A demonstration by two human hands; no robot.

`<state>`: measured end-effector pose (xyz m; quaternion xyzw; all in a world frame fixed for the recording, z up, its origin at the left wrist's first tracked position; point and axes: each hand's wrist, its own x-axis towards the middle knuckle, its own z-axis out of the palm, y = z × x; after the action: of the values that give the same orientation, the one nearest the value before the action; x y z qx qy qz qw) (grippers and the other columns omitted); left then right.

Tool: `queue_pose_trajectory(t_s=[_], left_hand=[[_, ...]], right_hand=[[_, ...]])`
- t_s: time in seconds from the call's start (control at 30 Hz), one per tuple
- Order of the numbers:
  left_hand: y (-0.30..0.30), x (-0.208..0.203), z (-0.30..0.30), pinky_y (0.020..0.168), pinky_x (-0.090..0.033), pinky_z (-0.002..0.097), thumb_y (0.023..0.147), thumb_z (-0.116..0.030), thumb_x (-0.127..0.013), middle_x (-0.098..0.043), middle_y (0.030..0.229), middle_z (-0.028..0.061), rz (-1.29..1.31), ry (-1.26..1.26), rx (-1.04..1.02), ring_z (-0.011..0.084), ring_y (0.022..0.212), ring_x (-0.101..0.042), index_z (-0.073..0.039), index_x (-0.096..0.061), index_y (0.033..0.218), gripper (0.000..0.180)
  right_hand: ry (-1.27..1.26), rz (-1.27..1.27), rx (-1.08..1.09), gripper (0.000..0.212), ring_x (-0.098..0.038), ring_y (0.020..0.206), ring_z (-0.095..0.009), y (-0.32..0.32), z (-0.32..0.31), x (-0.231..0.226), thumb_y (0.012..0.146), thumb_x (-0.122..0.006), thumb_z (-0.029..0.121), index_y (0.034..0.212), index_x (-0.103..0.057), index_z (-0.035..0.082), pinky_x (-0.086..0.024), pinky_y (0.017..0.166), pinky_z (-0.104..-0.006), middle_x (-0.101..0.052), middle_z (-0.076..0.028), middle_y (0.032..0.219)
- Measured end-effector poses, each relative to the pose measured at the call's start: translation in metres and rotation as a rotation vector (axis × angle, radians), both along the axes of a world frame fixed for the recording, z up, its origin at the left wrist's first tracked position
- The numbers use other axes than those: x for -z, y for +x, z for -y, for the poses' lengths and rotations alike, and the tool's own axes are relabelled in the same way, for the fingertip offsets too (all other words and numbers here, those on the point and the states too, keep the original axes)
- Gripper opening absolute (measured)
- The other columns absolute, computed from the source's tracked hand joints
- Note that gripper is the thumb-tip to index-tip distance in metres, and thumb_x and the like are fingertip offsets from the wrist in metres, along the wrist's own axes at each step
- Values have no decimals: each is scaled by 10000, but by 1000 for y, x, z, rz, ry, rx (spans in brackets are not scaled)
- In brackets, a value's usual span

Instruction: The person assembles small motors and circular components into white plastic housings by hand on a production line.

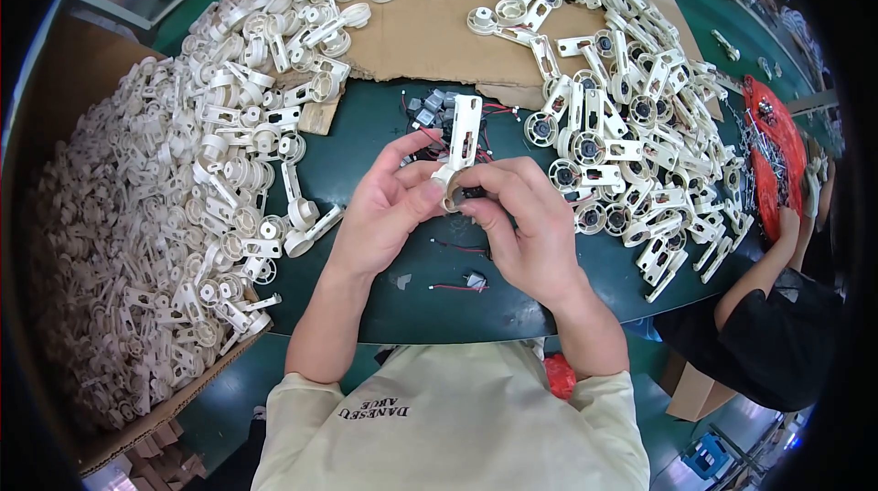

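Observation:
Above the dark green table, my left hand (389, 208) grips a cream plastic housing (465, 130) with a ring-shaped end and a slotted handle. Its handle points up and away from me. The thumb and fingers of my right hand (530, 230) are closed on the ring end. A dark part shows at the ring between the fingers, mostly hidden. Behind the housing lies a heap of small silver motors (430, 109) with red and black wires. Closer to me, one loose motor (476, 281) with its wires lies on the table, below another wire (457, 245).
A big cardboard box (174, 413) full of cream parts stands at left. More housings (599, 148), many with dark centres, are piled at right. Flattened cardboard (421, 34) covers the far side. Another person's arm (764, 262) reaches to a red bag (768, 176) of screws.

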<state>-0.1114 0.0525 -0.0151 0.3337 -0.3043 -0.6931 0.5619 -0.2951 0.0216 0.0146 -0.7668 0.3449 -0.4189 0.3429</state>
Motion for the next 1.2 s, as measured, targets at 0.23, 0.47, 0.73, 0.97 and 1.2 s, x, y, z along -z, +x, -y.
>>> queue_pose_trajectory(t_s=[0.23, 0.47, 0.73, 0.97, 1.2], left_hand=[[-2, 0, -1, 971, -532, 386, 993, -104, -567, -615, 1238, 152, -48, 3, -5, 212, 1137, -608, -8, -364, 1408, 472], [0, 5, -3, 962, -539, 366, 1005, -134, -552, -622, 1209, 121, -39, 61, 9, 181, 1088, -628, 24, -488, 1300, 340], [-2, 1, -3, 958, -541, 349, 1013, -141, -531, -618, 1202, 107, -32, 54, -15, 157, 1071, -631, 18, -497, 1302, 332], [-4, 3, -6, 982, -532, 359, 1034, -146, -478, -608, 1219, 109, -63, 40, 24, 178, 1099, -624, 22, -499, 1296, 312], [-9, 0, -7, 965, -536, 375, 1050, -143, -436, -604, 1227, 120, 89, 26, -41, 214, 1120, -624, 19, -503, 1269, 281]], right_hand=[[-112, -47, 55, 278, -671, 872, -246, 1, 0, 0, 796, -742, -1, 1063, -680, 47, -542, 709, -320, -655, -115, 1016], [-204, -112, 60, 305, -672, 860, -260, 1, 1, 10, 823, -718, 32, 1121, -663, 69, -563, 673, -348, -626, -111, 1088], [-130, -137, 70, 314, -666, 862, -229, 3, -3, 2, 804, -726, 0, 1107, -699, 79, -553, 702, -315, -642, -93, 1038], [-254, -149, 61, 386, -639, 873, -256, 0, -2, 10, 761, -688, -36, 1139, -667, 36, -548, 690, -339, -617, -104, 1026], [-337, -189, 83, 397, -628, 840, -249, 3, -2, 12, 739, -688, -36, 1129, -670, 38, -540, 669, -339, -616, -94, 1004]])
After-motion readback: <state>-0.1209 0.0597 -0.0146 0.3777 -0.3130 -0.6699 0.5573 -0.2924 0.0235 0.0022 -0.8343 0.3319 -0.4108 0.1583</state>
